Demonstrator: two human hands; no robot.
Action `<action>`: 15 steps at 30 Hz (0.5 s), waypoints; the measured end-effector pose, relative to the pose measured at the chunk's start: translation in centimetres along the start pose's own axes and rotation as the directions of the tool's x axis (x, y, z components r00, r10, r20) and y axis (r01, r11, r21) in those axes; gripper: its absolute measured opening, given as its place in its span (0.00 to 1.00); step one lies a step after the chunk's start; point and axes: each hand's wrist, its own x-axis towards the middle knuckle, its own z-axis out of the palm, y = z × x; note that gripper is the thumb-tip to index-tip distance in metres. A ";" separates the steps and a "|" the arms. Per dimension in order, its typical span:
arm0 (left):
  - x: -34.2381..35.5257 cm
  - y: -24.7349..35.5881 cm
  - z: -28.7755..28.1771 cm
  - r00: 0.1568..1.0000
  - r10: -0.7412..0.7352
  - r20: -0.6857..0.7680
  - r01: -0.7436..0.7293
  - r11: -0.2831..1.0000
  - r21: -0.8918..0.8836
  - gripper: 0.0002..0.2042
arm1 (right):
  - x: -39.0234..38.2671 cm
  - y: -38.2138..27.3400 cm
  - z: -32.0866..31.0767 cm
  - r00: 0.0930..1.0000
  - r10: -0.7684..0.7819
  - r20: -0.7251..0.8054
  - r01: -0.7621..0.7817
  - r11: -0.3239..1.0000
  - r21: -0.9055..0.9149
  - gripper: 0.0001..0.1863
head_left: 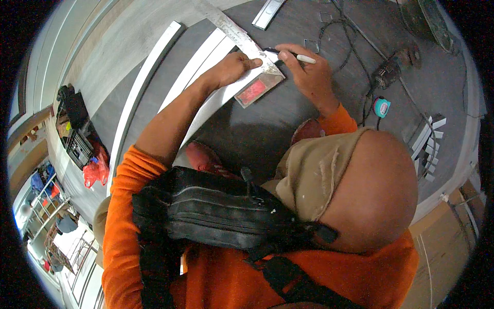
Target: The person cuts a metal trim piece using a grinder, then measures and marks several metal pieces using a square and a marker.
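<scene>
My left hand is closed at the edge of a long white profile, its thumb pressing on a carpenter's square. The square's worn metal blade lies across the profile, and its stock, with a red rectangle on it, sticks out on the near side. Opposite, my right hand pinches a marker with a white barrel and a dark front end. The marker's tip is at the blade's edge, close to my left thumb; whether it touches the profile I cannot tell.
Another long white profile lies to the left, and a short strip at the far side. A dark power tool, cables, a turquoise tape measure and several short white offcuts lie rightward. A crate stands far left.
</scene>
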 end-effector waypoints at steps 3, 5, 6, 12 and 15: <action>-0.2 1.1 -0.2 0.999 -0.023 0.047 0.023 1.000 -0.002 0.30 | 0.0 0.3 -0.2 0.999 -0.024 0.042 0.025 0.999 -0.029 0.11; -0.4 1.1 -0.2 1.000 -0.005 0.029 0.005 1.000 0.004 0.30 | -0.2 0.2 -0.3 0.999 0.029 0.035 -0.031 0.996 0.080 0.11; -0.3 1.0 0.0 1.000 0.031 -0.001 -0.030 0.999 0.022 0.30 | -0.4 0.1 -0.4 0.998 0.057 0.032 -0.060 0.989 0.133 0.11; 0.6 -0.2 0.3 1.000 0.013 0.014 -0.012 0.999 -0.050 0.29 | -1.7 0.4 -3.2 0.971 0.211 0.114 -0.198 0.973 -0.119 0.16; 0.7 -1.6 0.6 0.999 -0.010 0.049 0.017 0.991 -0.136 0.30 | -2.2 1.4 -3.1 0.939 0.340 0.046 -0.329 0.930 -0.162 0.18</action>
